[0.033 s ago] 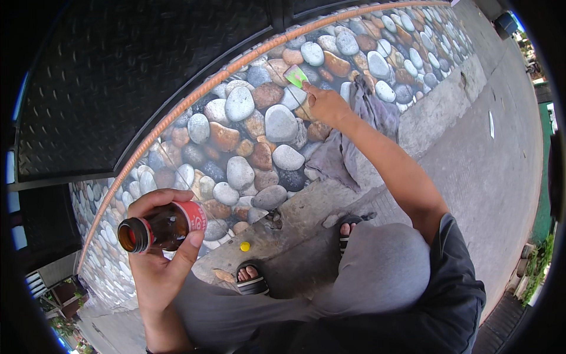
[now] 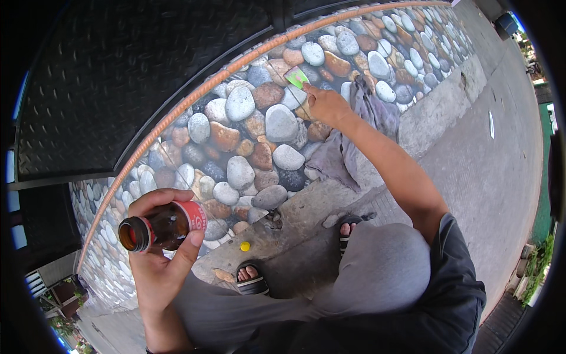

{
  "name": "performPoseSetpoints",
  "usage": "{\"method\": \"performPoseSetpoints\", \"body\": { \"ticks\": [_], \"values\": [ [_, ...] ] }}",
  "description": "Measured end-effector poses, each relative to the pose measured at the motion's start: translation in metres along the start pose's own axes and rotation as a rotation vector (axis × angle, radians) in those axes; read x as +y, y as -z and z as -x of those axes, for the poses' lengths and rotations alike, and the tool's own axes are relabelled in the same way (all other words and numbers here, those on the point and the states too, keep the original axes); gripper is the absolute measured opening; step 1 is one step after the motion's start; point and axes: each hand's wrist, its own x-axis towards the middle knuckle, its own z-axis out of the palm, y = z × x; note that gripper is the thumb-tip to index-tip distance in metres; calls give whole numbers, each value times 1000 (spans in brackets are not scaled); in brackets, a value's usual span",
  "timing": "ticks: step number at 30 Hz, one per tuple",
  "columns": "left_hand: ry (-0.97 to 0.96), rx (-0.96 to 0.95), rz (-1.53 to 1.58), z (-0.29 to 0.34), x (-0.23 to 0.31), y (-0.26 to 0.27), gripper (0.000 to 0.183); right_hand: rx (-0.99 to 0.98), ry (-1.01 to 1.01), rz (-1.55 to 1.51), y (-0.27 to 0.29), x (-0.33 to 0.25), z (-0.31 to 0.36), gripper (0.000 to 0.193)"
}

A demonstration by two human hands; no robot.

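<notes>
In my left hand (image 2: 162, 259) is a brown glass bottle (image 2: 171, 224) with a red label. The bottle lies nearly level, its uncapped mouth facing left, and my fingers and thumb wrap round it. My right hand (image 2: 327, 106) reaches out over the pebble-patterned surface (image 2: 282, 124), its fingers closed on the near edge of a small flat green piece (image 2: 296, 76), which looks like a card or sachet. A crumpled grey cloth (image 2: 339, 159) lies beside that hand, partly under my forearm. On the concrete near my foot sits a yellow cap (image 2: 245, 246).
An orange-brown ribbed edging (image 2: 221, 76) borders the pebble surface, with a black textured metal panel (image 2: 135, 76) beyond it. My sandalled feet (image 2: 252, 280) rest on the concrete. Grey pavement (image 2: 460, 171) stretches to the right, with green plants (image 2: 539, 271) at its edge.
The bottle has turned very slightly in my left hand. My right hand and the green piece look the same.
</notes>
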Motion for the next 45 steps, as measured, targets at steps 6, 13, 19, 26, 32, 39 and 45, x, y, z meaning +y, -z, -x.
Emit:
{"method": "performPoseSetpoints", "body": {
  "ticks": [6,13,19,26,32,39,45],
  "values": [
    [32,24,21,-2,3,-1,54,-77,118,233,13,27,-46,45],
    [57,48,62,2,7,6,53,-358,126,378,27,3,-67,41],
    [46,56,67,1,11,12,50,-535,-4,454,43,-36,-83,43],
    [10,63,6,-2,12,13,46,-277,-73,404,13,18,-128,46],
    [54,69,46,-1,8,15,44,-129,-172,164,30,-25,-80,54],
    [43,74,68,-12,7,12,43,239,-213,-176,3,-31,-77,52],
    [34,75,30,-13,0,18,42,63,-120,18,4,-86,-66,54]
  ]
}}
